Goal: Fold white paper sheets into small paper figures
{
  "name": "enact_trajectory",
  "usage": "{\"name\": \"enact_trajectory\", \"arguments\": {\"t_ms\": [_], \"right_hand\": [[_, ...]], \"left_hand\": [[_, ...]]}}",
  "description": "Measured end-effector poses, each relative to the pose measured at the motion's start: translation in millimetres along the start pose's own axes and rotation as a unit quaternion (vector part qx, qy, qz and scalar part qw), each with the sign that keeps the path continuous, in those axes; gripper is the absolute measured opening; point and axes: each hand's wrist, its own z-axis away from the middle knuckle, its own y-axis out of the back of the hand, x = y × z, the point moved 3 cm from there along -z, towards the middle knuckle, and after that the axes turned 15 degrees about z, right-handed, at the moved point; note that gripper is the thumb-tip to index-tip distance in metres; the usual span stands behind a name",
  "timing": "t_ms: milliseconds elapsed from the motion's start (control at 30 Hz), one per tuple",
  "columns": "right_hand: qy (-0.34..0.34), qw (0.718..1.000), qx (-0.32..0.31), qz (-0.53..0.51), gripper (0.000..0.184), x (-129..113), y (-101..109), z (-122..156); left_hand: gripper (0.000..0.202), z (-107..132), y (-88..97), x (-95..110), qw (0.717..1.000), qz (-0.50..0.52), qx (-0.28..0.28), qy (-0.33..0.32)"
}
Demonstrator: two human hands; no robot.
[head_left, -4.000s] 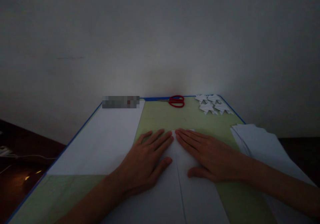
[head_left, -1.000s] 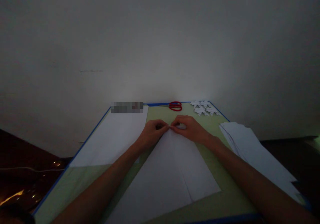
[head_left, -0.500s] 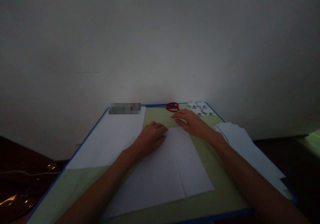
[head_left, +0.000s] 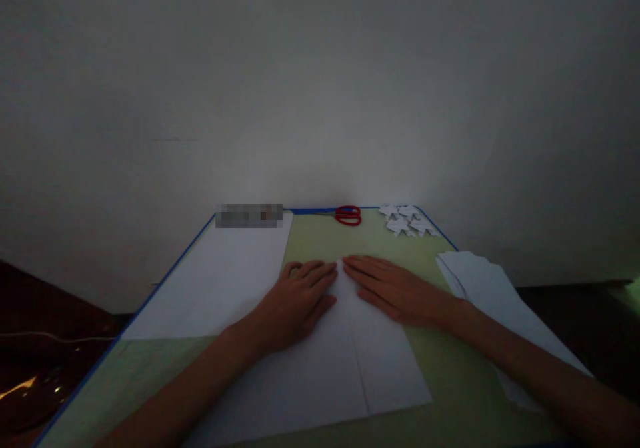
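A white sheet of paper (head_left: 345, 361) lies in front of me on the green mat (head_left: 325, 238), with a crease down its middle and its far end folded to a point. My left hand (head_left: 295, 301) lies flat on the left flap, fingers stretched out. My right hand (head_left: 390, 288) lies flat on the right flap, fingers together and pointing toward the tip. The fingertips of both hands nearly meet at the paper's far point.
A large white sheet (head_left: 220, 275) covers the mat's left side. Red-handled scissors (head_left: 347, 215) lie at the far edge, with several small folded paper pieces (head_left: 407, 221) to their right. A stack of white paper (head_left: 495, 301) sits on the right. A wall stands behind the table.
A second ago both hands pinched the paper's far tip; they then spread, slid back toward me and now press flat on the folded flaps. The view has shifted slightly.
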Motion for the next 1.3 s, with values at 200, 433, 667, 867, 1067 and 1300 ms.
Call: {"name": "enact_trajectory", "arguments": {"t_ms": [200, 433, 667, 867, 1067, 1300], "right_hand": [[0.022, 0.999, -0.033, -0.023, 0.059, 2, -3, -2], [0.038, 0.996, -0.046, -0.073, 0.079, 2, -1, 3], [0.032, 0.996, -0.037, -0.072, 0.079, 1, 2, 4], [0.030, 0.996, -0.035, -0.079, 0.081, 1, 1, 5], [0.019, 0.995, -0.015, -0.097, 0.082, 0, 1, 6], [0.000, 0.995, -0.019, -0.096, 0.085, -4, 2, 9]], "left_hand": [[0.052, 3, -3.7, 0, 0.999, -0.028, -0.029, 0.001], [0.068, 9, -4.8, 0, 0.998, -0.012, -0.060, 0.006], [0.067, 8, -7.7, 2, 0.998, -0.006, -0.060, -0.015], [0.069, 8, -6.3, 3, 0.997, 0.009, -0.071, 0.001], [0.068, 7, -6.1, 4, 0.998, 0.024, -0.061, -0.004], [0.068, 7, -7.0, 3, 0.998, 0.036, -0.059, -0.001]]}}
